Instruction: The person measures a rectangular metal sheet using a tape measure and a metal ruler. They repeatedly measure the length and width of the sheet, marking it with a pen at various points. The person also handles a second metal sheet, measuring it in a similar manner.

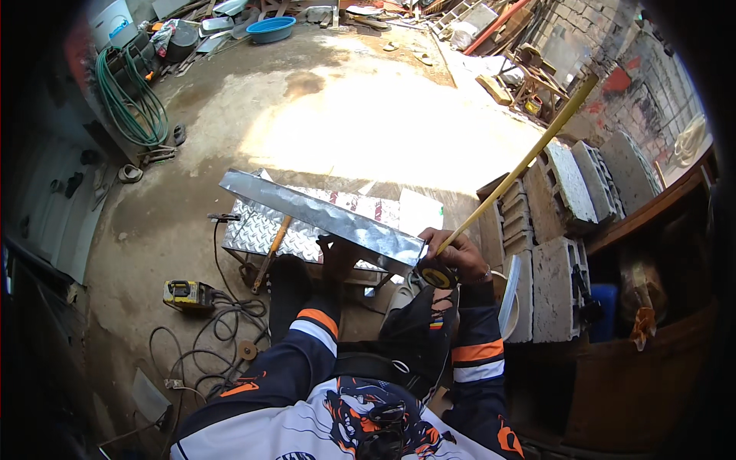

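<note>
The work in hand looks like measuring a shiny sheet-metal strip [326,218]; it is held up in the air above a checker-plate metal desk [264,234], slanting from upper left down to lower right, its lower end close to the person's chest.

The left hand [337,257], dark-gloved, supports the strip from beneath near its middle; its fingers are wrapped up against the underside, though how tightly they close I cannot tell, since the strip hides the tips.

The right hand [452,253] sits at the strip's lower right end, its fingers curled closed around a yellow-and-black tape measure [437,274]; the yellow tape blade [529,157] runs out stiff toward the upper right, away from the strip and over a stack of concrete blocks [552,230].

As I judge it, the blade is out but not yet laid on the metal; the next move calls for swinging it round along the strip's edge, with the left hand keeping the piece steady.

A hammer [270,253] lies on the desk; a yellow power tool [184,294] and tangled cables rest on the concrete floor [368,123].
</note>
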Demonstrator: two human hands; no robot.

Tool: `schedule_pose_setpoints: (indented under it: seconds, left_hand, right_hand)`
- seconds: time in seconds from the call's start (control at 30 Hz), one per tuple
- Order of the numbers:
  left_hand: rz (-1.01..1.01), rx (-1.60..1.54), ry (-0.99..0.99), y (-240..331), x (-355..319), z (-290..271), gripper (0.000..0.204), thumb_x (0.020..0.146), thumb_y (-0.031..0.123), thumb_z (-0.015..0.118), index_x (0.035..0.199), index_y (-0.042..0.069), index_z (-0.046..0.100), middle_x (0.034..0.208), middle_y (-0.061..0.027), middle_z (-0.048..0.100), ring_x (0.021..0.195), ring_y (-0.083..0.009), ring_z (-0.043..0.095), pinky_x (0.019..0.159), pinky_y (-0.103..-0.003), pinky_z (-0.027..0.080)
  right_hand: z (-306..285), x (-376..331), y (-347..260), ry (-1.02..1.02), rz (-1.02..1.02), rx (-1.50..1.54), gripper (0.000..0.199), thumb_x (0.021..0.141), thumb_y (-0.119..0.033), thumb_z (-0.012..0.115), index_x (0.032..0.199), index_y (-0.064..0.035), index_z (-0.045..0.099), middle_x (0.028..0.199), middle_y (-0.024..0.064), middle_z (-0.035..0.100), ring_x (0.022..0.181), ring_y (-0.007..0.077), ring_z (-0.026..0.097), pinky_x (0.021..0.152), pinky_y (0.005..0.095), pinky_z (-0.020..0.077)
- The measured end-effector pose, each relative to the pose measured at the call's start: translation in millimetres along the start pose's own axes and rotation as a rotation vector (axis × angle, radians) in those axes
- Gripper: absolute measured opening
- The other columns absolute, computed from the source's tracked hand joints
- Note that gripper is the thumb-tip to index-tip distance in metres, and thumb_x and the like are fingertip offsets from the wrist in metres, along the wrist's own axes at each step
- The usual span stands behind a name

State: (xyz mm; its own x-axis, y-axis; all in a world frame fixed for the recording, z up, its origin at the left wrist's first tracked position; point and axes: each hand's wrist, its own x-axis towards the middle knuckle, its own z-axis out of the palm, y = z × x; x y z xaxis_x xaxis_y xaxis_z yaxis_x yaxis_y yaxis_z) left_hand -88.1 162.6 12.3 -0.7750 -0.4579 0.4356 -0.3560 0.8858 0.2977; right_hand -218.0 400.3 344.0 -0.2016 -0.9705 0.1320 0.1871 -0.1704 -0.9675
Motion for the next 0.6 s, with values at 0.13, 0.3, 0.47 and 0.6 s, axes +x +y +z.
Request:
schedule_pose_setpoints:
  seconds: [0.13,0.3,0.47,0.6]
  left_hand:
    - [-0.065,-0.135,-0.006,-5,-10,19,0.074,0.096,0.071,0.038,0.144,0.016,0.048,0.149,-0.0066,0.048,0.139,-0.0293,0.04,0.119,-0.057,0.022]
    - [-0.077,-0.145,-0.004,-10,-24,43,0.077,0.096,0.072,0.035,0.147,0.016,0.045,0.154,-0.0046,0.045,0.144,-0.0298,0.036,0.12,-0.059,0.018]
    - [-0.301,-1.058,-0.089,-10,-32,52,0.078,0.095,0.075,0.03,0.152,0.022,0.038,0.158,-0.0036,0.039,0.146,-0.0287,0.032,0.121,-0.058,0.015]
    - [-0.107,-1.463,-0.191,-9,-30,79,0.067,0.098,0.068,0.033,0.149,0.025,0.044,0.158,-0.004,0.039,0.144,-0.0326,0.034,0.119,-0.061,0.018]
  right_hand:
    - [-38,2,23,0.014,0.029,-0.004,0.031,0.091,-0.034,0.07,0.09,-0.0022,0.069,0.11,0.0129,0.062,0.094,0.0198,0.061,0.084,0.0315,0.0488]
    - [-67,9,47,-0.09,0.078,0.047,0.034,0.095,-0.034,0.067,0.096,-0.0004,0.068,0.104,0.0102,0.062,0.097,0.0209,0.06,0.087,0.0331,0.0482]
    - [-83,11,70,-0.081,0.191,0.077,0.032,0.093,-0.032,0.07,0.096,0.0001,0.07,0.101,0.0076,0.063,0.097,0.0192,0.061,0.088,0.0313,0.0485]
    - [-102,4,94,-0.011,0.218,0.076,0.03,0.092,-0.03,0.071,0.095,0.0003,0.072,0.105,0.0079,0.064,0.099,0.0192,0.061,0.093,0.0329,0.0471]
